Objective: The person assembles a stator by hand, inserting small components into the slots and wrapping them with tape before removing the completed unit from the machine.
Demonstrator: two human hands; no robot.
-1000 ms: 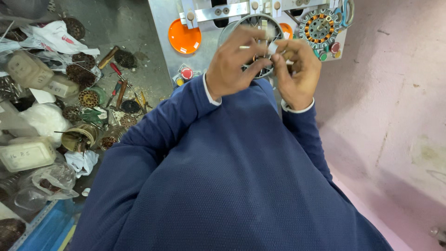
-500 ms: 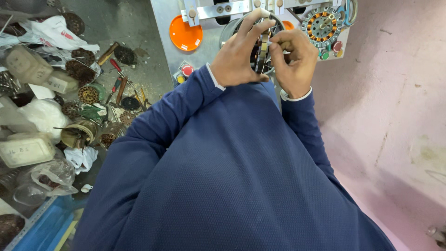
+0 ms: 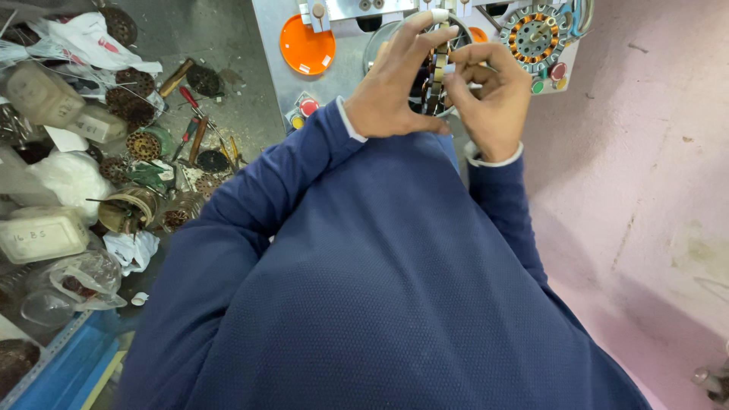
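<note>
Both my hands meet in front of a grey winding machine point(image 3: 345, 57). My left hand point(image 3: 399, 83) cups a round motor stator point(image 3: 434, 72), seen edge on, with copper windings and a pale core. My right hand point(image 3: 493, 95) pinches the stator's right side with thumb and fingers. A white tape band wraps one left fingertip. The stator is held up against a round metal ring on the machine. My dark blue sleeves fill the lower frame.
An orange disc point(image 3: 307, 44), red and green buttons point(image 3: 307, 106) and a second wound stator point(image 3: 535, 36) sit on the machine. A cluttered bench at left holds screwdrivers point(image 3: 190, 102), stator cores point(image 3: 142, 144), plastic tubs point(image 3: 42, 235) and bags. A pink wall point(image 3: 645, 152) is at right.
The stator has turned from face-on to edge-on between my hands. My left fingers have spread wider around it, and the view has shifted slightly down the machine.
</note>
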